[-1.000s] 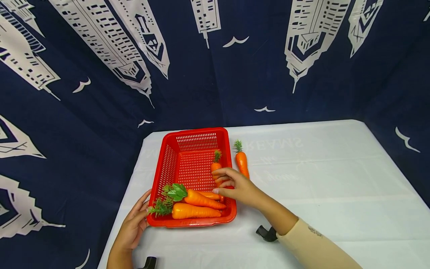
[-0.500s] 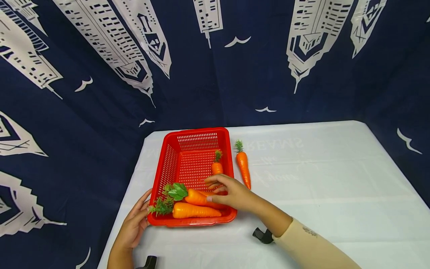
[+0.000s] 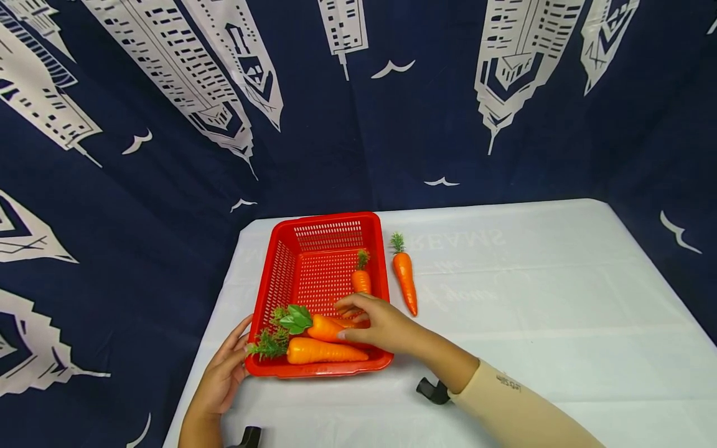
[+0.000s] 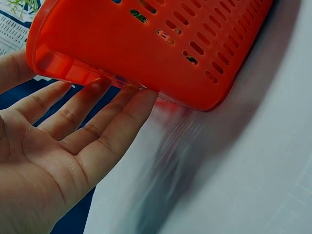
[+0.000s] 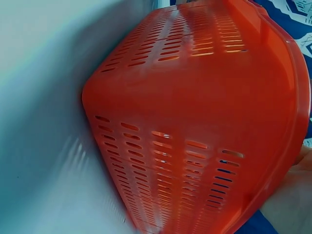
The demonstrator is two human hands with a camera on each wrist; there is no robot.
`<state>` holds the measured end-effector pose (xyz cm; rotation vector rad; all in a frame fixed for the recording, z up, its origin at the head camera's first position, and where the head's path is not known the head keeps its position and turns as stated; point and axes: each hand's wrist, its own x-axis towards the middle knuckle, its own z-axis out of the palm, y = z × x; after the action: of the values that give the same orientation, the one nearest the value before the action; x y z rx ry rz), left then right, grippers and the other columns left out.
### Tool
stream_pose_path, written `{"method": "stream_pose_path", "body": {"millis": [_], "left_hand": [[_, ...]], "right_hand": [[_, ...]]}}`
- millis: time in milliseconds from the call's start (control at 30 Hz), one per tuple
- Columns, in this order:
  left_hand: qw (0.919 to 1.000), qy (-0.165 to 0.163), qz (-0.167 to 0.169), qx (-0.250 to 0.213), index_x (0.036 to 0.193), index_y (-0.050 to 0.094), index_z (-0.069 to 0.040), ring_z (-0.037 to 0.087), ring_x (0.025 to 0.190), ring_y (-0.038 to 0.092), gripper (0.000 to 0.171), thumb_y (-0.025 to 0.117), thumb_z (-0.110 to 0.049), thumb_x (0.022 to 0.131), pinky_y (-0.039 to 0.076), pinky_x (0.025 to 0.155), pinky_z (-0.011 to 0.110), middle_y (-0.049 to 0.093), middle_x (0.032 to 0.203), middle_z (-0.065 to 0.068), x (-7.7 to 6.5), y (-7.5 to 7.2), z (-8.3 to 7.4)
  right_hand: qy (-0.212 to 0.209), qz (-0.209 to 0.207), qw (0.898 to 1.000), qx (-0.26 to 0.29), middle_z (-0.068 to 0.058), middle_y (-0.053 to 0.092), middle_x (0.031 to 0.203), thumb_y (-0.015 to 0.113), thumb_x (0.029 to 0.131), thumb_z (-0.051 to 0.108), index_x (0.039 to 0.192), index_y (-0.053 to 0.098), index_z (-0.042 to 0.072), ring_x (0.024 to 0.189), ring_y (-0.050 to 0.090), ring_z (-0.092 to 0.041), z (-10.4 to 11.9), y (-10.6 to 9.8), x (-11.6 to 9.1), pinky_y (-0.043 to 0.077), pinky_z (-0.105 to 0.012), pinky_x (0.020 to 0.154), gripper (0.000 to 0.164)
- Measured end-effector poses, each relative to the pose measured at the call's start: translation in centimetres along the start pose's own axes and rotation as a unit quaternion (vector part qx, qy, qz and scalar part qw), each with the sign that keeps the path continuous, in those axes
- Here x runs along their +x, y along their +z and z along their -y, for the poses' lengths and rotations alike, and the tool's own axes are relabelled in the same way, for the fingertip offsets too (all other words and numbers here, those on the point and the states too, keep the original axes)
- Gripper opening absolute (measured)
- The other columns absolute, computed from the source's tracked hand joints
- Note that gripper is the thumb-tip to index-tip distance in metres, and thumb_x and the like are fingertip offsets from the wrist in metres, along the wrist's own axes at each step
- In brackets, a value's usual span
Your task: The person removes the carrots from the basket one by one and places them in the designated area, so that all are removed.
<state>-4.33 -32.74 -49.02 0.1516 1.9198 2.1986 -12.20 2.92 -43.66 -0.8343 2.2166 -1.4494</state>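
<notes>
A red perforated plastic basket (image 3: 376,249) stands on the table. Two large carrots lie along its near side, a plain-topped carrot (image 3: 327,351) in front and a leafy-topped carrot (image 3: 320,327) behind. Part of another carrot shows behind these, and a smaller carrot (image 3: 361,280) points away along the right wall. My left hand (image 3: 221,378) holds the basket's near-left rim, thumb above and fingers (image 4: 112,141) under the lip. Over the leafy-topped carrot is my right hand (image 3: 381,325), its thumb and fingers spread apart. Contact with that carrot cannot be told; the basket wall hides it in the right wrist view.
One more carrot (image 3: 405,277) lies on the white table cover (image 3: 532,311), just right of the basket. Black curved pieces (image 3: 434,391) sit by both wrists. A dark blue cloth (image 3: 358,143) with white building prints hangs behind the table.
My right hand has moved left and nearer, from the smaller carrot at the right wall to above the leafy-topped carrot. My left hand has stayed at the rim.
</notes>
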Motion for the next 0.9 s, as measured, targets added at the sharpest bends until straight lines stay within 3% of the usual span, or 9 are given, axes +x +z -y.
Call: {"method": "stream_pose_path", "body": {"millis": [467,900], "left_hand": [[0.9999,0.008,0.011,-0.005,0.163,0.009,-0.010,0.004,0.126,0.060,0.057,0.028,-0.007,0.110,0.056,0.094,0.028,0.053,0.148,-0.012,0.0,0.0,0.0],[1.0000,0.001,0.004,-0.004,0.163,0.009,-0.011,0.004,0.125,0.060,0.057,0.029,-0.008,0.110,0.056,0.093,0.029,0.054,0.145,-0.011,0.0,0.0,0.0]], "right_hand": [[-0.006,0.009,0.999,-0.052,0.003,0.063,0.127,0.076,0.091,0.036,0.132,0.062,0.014,0.116,0.062,-0.016,0.0,0.7,0.7,0.052,-0.035,0.101,0.049],[0.008,0.018,0.996,-0.089,0.005,0.064,0.123,0.077,0.090,0.035,0.130,0.064,0.021,0.112,0.063,-0.013,0.3,1.1,1.4,0.053,-0.033,0.098,0.044]]}}
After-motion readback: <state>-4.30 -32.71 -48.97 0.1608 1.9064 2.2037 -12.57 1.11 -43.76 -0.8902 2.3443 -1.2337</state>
